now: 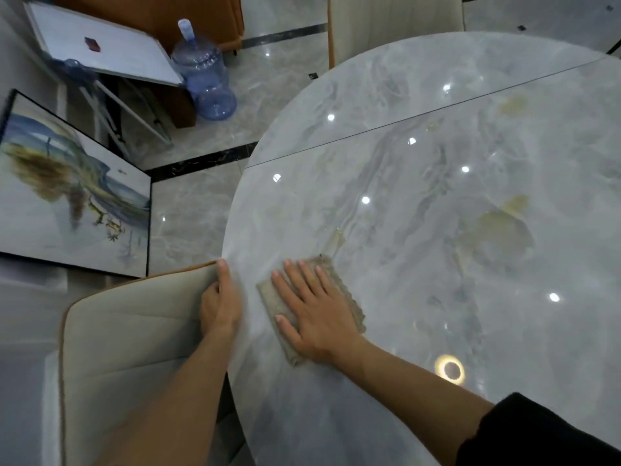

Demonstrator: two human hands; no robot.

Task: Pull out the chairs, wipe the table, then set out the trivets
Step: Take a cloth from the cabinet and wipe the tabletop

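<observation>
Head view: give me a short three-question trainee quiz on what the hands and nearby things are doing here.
1. True or false: the right hand lies flat on the cloth on the table.
2. The blue water bottle stands: A on the table; B on the floor; C on a chair.
3. Fill in: the left hand holds the top edge of the nearest ____.
Key: 1 true; 2 B; 3 chair.
</observation>
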